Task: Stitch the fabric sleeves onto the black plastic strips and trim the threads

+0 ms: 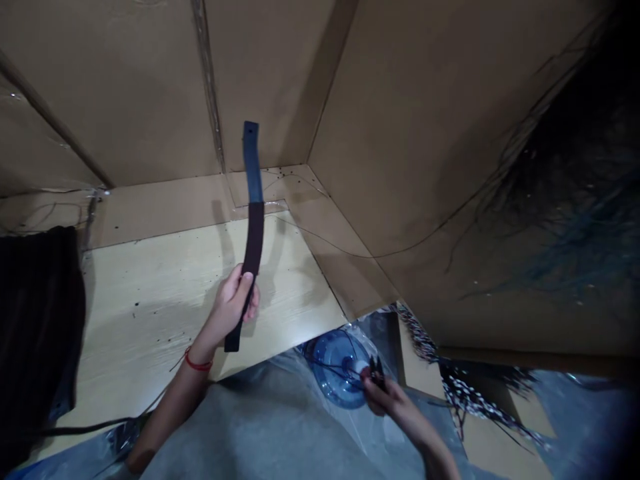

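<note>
My left hand (pixel 234 300) is closed around the lower part of a long, narrow dark band (pixel 255 230). The band stands nearly upright with a slight curve, blue-grey in its upper part and dark brown to black below. Near its top end is a small dark spot. Lower right, my right hand (pixel 383 393) is closed on a small black pair of snips (pixel 376 368), whose two pointed tips stick up slightly apart. The snips are well away from the band. Their handles are hidden in my fingers.
A pale work board (pixel 165 287) lies before me, with brown cardboard walls (pixel 425 133) behind and to the right. Dark cloth (pixel 40 333) is piled at the left. A blue water bottle (pixel 333 380) stands below the board's edge; bundled strands (pixel 480 400) hang at the right.
</note>
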Action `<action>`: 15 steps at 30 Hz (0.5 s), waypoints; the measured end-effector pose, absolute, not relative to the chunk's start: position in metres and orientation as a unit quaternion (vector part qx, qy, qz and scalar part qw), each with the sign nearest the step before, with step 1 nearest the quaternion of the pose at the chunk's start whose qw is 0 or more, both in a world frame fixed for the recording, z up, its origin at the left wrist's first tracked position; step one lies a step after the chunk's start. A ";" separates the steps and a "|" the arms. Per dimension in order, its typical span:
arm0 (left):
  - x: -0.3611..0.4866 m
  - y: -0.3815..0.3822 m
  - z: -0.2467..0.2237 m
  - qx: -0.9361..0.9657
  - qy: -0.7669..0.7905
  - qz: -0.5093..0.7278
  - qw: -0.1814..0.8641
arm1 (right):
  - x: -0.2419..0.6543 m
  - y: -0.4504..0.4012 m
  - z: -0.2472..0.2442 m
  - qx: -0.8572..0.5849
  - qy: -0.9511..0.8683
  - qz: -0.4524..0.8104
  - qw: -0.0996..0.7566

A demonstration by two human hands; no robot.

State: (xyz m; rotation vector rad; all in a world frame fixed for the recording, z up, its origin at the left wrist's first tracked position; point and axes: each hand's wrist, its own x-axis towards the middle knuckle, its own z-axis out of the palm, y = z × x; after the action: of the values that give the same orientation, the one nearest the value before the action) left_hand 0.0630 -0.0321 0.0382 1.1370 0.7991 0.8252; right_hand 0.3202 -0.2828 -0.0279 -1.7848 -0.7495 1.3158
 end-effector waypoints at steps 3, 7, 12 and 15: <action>0.048 -0.025 0.034 0.505 0.377 0.389 0.672 | 0.363 -0.302 -0.058 -0.784 -0.237 0.462 0.341; 0.043 -0.026 0.028 0.506 0.389 0.400 0.658 | 0.382 -0.277 -0.104 -0.814 -0.203 0.444 0.314; 0.044 -0.036 0.024 0.497 0.390 0.394 0.668 | 0.390 -0.252 -0.131 -0.869 -0.163 0.358 0.301; 0.042 -0.037 0.023 0.496 0.394 0.393 0.667 | 0.392 -0.265 -0.131 -0.897 -0.155 0.287 0.298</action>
State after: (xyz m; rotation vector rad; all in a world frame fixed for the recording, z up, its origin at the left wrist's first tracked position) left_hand 0.0423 -0.0373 0.0228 1.1186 0.8897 0.8875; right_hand 0.3925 -0.2648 -0.1309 -2.3834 -0.4126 0.7634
